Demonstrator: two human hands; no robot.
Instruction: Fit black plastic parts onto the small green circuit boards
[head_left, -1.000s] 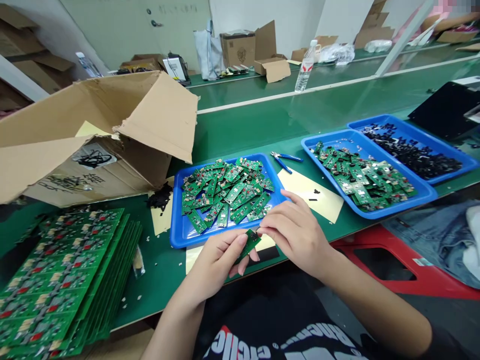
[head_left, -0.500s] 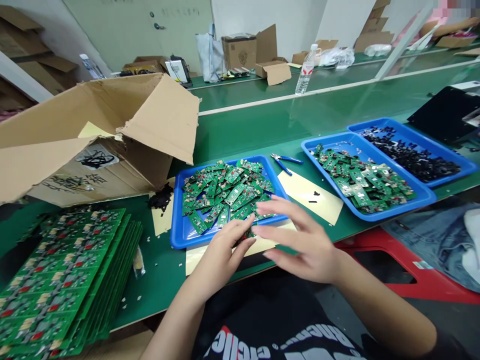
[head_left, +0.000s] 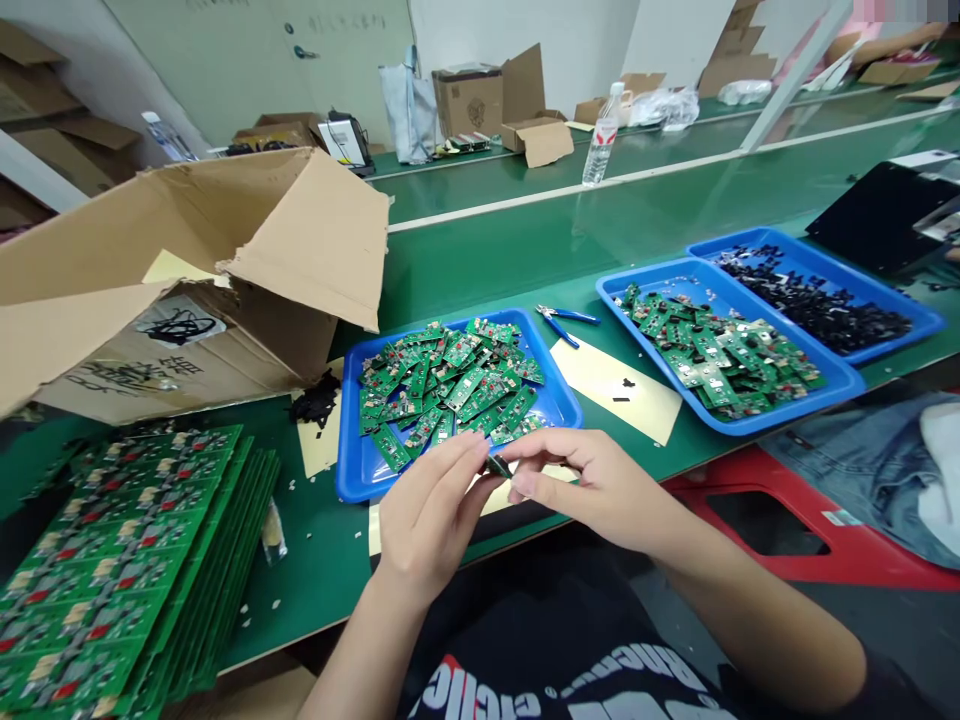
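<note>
While both hands meet at lower centre of the frame, my left hand and right hand pinch one small board between closed fingertips, just below the blue tray; I'd grip edges only, keeping it level.

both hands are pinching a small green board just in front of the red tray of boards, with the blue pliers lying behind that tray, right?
Not quite: the tray is blue, not red. The head view shows the left hand and right hand pinching the small green board just in front of it, and the blue pliers lie behind it on the green table.
</note>
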